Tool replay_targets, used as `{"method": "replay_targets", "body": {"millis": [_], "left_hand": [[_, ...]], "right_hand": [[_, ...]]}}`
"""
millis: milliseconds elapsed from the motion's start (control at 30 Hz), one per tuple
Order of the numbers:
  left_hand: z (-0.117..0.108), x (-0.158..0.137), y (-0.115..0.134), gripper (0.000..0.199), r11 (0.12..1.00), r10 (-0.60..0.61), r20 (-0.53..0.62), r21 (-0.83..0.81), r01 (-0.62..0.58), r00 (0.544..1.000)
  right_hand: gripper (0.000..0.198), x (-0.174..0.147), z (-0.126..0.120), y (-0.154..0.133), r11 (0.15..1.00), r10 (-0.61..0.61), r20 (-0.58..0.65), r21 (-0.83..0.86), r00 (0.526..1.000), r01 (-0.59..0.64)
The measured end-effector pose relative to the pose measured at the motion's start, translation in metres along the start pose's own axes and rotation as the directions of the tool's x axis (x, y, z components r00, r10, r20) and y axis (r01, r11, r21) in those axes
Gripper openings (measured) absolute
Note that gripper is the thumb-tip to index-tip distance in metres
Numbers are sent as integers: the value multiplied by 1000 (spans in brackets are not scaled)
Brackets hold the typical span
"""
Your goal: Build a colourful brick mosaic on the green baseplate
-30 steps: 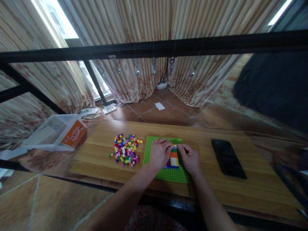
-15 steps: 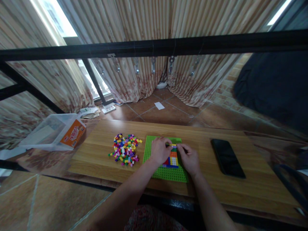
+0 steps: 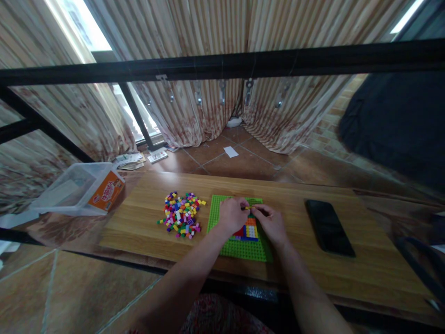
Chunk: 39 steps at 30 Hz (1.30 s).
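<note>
A green studded baseplate (image 3: pixel 243 253) lies on the wooden table, carrying a flat patch of coloured toy bricks (image 3: pixel 251 231) in red, orange, white, yellow and blue. Over the far part of that patch, my left hand (image 3: pixel 231 216) is closed in a pinch, its fingertips at a small yellow toy brick (image 3: pixel 248 208). From the other side my right hand (image 3: pixel 273 226) pinches at the same brick, thumb and index finger together. Fingers partly cover the brick and the patch beneath. Left of the baseplate is a loose pile of small toy bricks (image 3: pixel 181 216) in many colours.
A black phone (image 3: pixel 329 227) lies on the table (image 3: pixel 139 222) at the right. Beyond the left end stands a clear plastic box (image 3: pixel 74 185) with an orange label. A black metal rail (image 3: pixel 222 66) crosses in front of the curtains. Papers (image 3: pixel 231 151) lie on the tiled floor.
My right hand has shifted slightly left, its fingertips closer to those of my left hand at the yellow brick. My left hand stays nearly in place.
</note>
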<state>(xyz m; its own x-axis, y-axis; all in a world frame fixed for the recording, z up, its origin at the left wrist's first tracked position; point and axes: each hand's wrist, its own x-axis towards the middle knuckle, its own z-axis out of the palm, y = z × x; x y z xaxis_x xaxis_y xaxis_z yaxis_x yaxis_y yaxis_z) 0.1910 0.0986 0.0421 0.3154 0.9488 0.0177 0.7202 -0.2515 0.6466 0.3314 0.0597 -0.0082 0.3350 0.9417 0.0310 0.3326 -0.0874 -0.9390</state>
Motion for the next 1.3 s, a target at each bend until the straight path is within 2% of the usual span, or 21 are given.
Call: {"method": "replay_targets", "body": {"millis": [267, 567, 667, 800, 967, 1100, 1200, 1300], "left_hand": [[0, -1, 1, 10, 1000, 16, 8, 10, -16, 1000], [1, -4, 0, 12, 998, 44, -8, 48, -43, 999], [2, -7, -1, 11, 996, 80, -29, 43, -78, 996], [-2, -16, -8, 21, 991, 132, -96, -24, -135, 987], [-23, -43, -33, 25, 985, 156, -185, -38, -166, 970], [-49, -70, -72, 24, 995, 102, -278, 26, -98, 955], [-67, -84, -99, 21, 998, 36, -301, 61, -19, 953], [-80, -92, -114, 19, 993, 18, -305, 120, 20, 952]], "right_hand": [[30, 3, -1, -4, 997, 64, 19, -32, 998, -64], [25, 6, -1, -12, 998, 44, 41, -46, 998, -42], [30, 5, -6, -5, 1000, 13, 78, 12, 997, -14], [44, 2, -10, 7, 990, 15, 92, 137, 996, -28], [51, -2, -6, 13, 995, 31, 47, 98, 998, -35], [50, -8, -6, 9, 999, -38, 8, 3, 999, 38], [48, -11, -7, 5, 995, -86, -1, -46, 996, 86], [47, -13, -6, 4, 996, -76, -1, -56, 997, 76]]}}
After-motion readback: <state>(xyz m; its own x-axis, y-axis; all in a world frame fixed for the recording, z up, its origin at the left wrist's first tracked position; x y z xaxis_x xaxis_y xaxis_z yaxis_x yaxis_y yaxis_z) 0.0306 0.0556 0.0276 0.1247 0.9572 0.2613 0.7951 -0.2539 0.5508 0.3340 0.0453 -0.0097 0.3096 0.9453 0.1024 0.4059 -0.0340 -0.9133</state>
